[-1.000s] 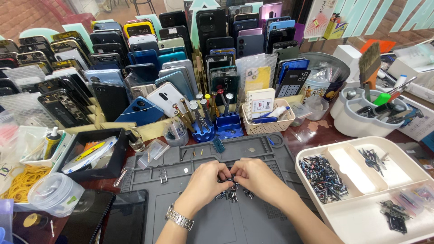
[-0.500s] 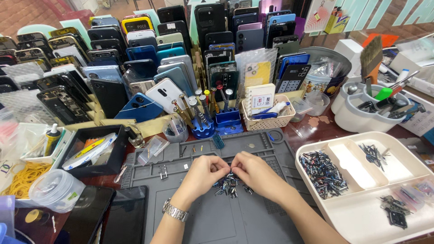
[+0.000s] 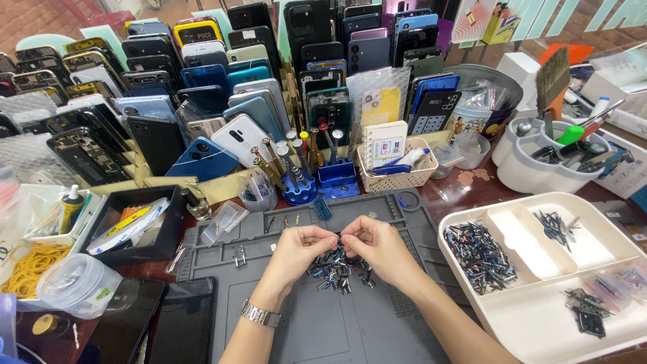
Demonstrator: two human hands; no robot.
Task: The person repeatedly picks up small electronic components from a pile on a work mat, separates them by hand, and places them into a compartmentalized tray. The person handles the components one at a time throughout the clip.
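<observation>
My left hand (image 3: 301,251) and my right hand (image 3: 376,247) meet over a grey work mat (image 3: 317,323), fingertips pinched together on one small dark part held between them. Below the fingertips lies a heap of several small dark metal parts (image 3: 337,269) on the mat. A metal watch (image 3: 260,314) is on my left wrist. To the right stands a cream divided tray (image 3: 539,317) with more of the same small parts (image 3: 480,247) in its left compartment.
Rows of phone backs and phones (image 3: 222,87) stand racked at the back. A blue holder with screwdrivers (image 3: 300,175), a small basket (image 3: 397,176), a black box (image 3: 138,226), rubber bands (image 3: 30,266) and a grey tool cup (image 3: 552,162) ring the mat.
Both hands stay together over the parts heap. The view has shifted slightly, so the hands sit a little higher on the mat; the heap shows more clearly beneath them.
</observation>
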